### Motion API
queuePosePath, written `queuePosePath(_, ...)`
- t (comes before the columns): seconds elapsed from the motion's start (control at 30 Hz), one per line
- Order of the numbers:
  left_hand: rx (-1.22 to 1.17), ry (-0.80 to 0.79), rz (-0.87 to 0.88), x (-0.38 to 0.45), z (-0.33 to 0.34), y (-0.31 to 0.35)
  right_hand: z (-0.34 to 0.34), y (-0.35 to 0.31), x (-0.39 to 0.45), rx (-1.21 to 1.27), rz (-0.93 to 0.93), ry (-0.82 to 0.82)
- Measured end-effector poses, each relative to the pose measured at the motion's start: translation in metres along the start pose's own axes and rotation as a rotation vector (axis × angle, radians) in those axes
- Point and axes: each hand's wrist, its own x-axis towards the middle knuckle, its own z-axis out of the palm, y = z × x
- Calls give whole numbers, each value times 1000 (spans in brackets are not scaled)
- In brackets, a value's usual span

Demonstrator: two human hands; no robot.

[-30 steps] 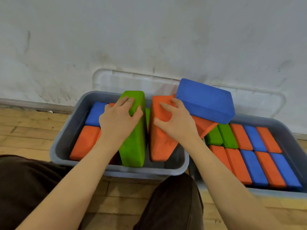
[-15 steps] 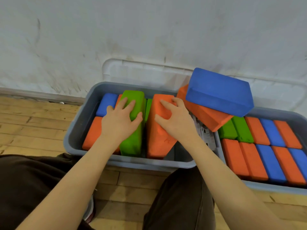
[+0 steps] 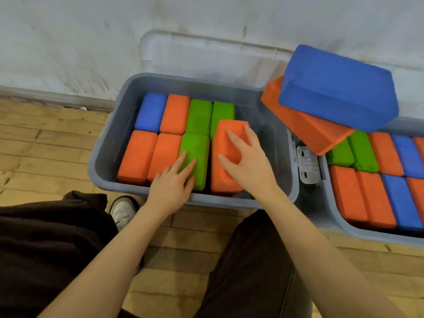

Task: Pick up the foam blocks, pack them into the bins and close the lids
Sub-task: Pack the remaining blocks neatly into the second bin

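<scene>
Left bin, centre frame, holds nine blocks: five orange, three green, one blue; eight lie packed in two rows, the ninth, an orange block, sits tilted at their right; right hand grasps it with curled fingers; left hand lies released, fingers straight on the front green block; right bin at right edge is packed; a blue block atop a slanted orange one straddles both bins; clear lid leans on the wall behind
</scene>
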Motion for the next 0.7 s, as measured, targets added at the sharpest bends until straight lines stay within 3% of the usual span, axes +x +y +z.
queuePosePath(0.07,68,69,-8,11,-1,-2,5,-2,7,-39,8,-15)
queuePosePath(0.23,57,-20,-11,37,-2,-5,25,1,17,-127,62,-97)
queuePosePath(0.4,142,-94,-65,44,15,-12,65,30,15,-47,99,-246)
queuePosePath(0.47,153,-22,-12,49,15,-15,71,33,20,-59,94,-262)
queuePosePath(0.57,142,103,39,64,15,-18,69,32,31,-206,92,-196)
queuePosePath(0.7,113,178,23,91,20,-11,69,40,50,-371,74,70)
